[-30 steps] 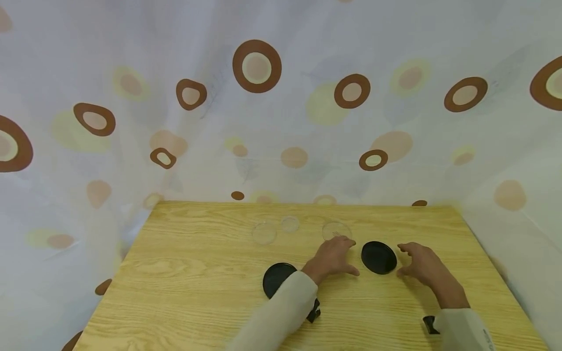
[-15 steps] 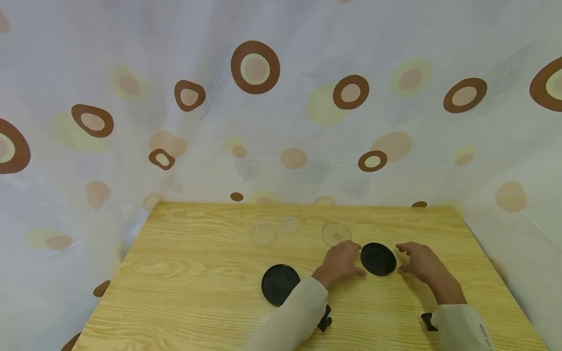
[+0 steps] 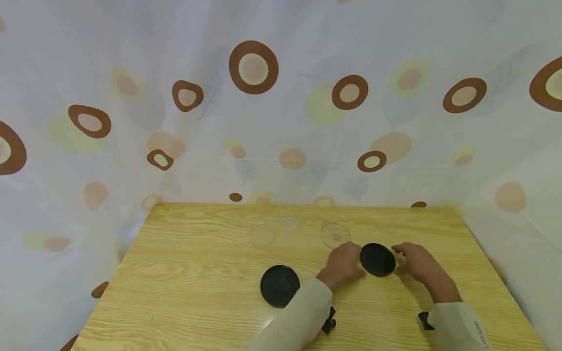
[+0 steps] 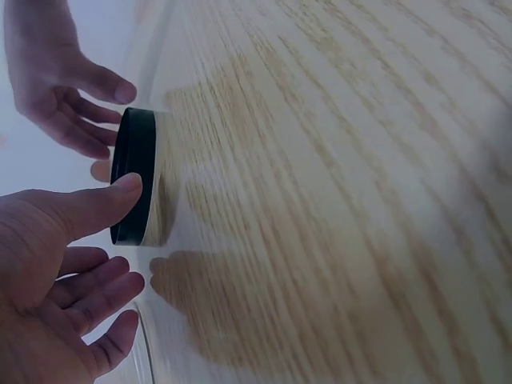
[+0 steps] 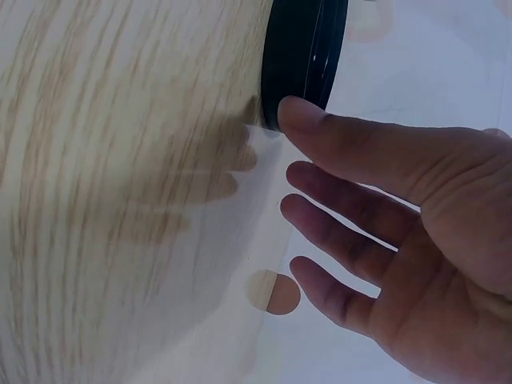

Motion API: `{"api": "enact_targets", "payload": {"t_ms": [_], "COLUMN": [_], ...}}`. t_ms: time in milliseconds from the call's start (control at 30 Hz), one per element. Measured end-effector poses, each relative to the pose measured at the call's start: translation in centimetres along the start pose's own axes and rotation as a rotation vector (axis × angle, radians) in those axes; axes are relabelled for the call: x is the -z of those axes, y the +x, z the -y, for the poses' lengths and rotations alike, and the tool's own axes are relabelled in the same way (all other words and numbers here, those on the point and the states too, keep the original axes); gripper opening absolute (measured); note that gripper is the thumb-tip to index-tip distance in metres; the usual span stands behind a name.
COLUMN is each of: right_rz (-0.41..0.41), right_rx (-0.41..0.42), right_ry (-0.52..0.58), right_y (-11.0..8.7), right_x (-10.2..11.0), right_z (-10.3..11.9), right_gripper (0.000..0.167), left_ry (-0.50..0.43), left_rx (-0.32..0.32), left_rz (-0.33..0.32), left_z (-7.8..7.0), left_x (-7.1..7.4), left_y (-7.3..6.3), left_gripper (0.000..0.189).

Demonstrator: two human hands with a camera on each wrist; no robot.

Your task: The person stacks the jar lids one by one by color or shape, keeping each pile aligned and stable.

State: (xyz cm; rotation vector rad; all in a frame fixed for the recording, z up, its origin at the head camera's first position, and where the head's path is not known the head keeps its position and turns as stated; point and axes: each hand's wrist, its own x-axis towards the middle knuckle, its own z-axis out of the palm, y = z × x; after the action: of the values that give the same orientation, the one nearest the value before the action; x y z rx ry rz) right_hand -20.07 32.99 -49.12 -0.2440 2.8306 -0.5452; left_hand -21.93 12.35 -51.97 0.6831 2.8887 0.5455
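A round, shallow black dish [image 3: 377, 260] with a low rim lies on the wooden table between the two hands. My left hand [image 3: 344, 263] is at its left side, thumb and fingers spread apart; in the left wrist view the thumb [image 4: 108, 210] overlaps the dish wall. On the other side is my right hand [image 3: 419, 267], its fingers loosely bent and its thumb [image 5: 336, 136] right at the dish edge in the right wrist view. Neither hand's fingers curl round the dish. A second black dish [image 3: 279, 286] lies left of it, partly behind the left sleeve.
Toward the back of the wooden table [image 3: 197, 263] lie three clear round discs: a larger one [image 3: 335, 236] with small markings, another [image 3: 262, 235] farther left, and a smaller one [image 3: 288, 225] between them. A patterned curtain [image 3: 290, 97] closes off the back and sides.
My left hand has moved right and slightly down toward the black dish, uncovering the marked disc and more of the second dish. The right hand has come slightly left, closer to the dish.
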Motion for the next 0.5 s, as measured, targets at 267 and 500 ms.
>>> {"api": "enact_targets", "payload": {"t_ms": [267,500], "right_rz": [0.0,-0.004], "right_rx": [-0.014,-0.013], "right_ry": [0.001,0.041], "right_y": [0.24,0.38], "right_x": [-0.16,-0.64], "right_z": [0.48,0.61], "right_gripper": [0.059,0.046], "left_ry": [-0.016,-0.025], "left_rx": [0.003,0.018], "left_rz": [0.011,0.013], "left_z": [-0.36,-0.69], "left_x": [-0.26,-0.48], "left_y": [0.18,0.32], "left_gripper": [0.042,0.047]}}
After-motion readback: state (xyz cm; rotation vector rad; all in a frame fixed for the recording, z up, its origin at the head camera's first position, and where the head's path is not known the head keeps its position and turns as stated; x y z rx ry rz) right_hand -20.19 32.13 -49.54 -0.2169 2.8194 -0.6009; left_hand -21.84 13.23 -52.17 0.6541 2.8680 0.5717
